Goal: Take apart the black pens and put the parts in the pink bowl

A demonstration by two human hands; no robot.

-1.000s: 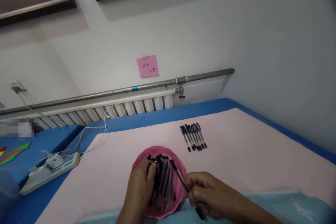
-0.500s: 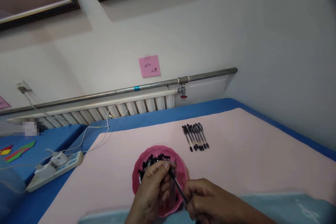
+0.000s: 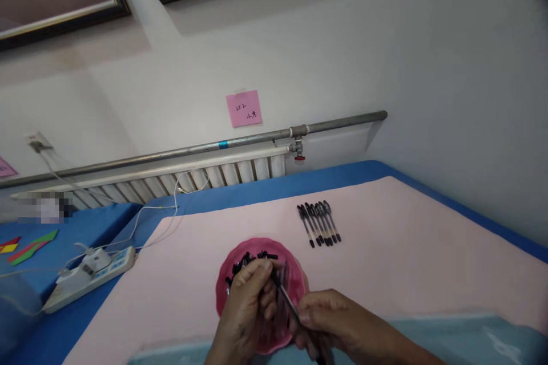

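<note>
Between my two hands a pen with a clear barrel and dark ends slants down to the right, over a pink bowl. My left hand pinches its upper dark end between thumb and finger. Lower down the barrel, my right hand grips the pen near its other end. Inside the bowl lie black pen parts and clear tubes, partly hidden by my left hand. Beyond the bowl, to the right, several black-capped pens lie side by side in a row.
A pink sheet covers the blue table. On the left are a power strip with plugs and white cables, and coloured flat pieces. Light blue material lies along the front edge. A radiator stands behind.
The fingers of my right hand have shifted slightly left along the pen. My left hand has barely moved, and the row of pens is the same.
</note>
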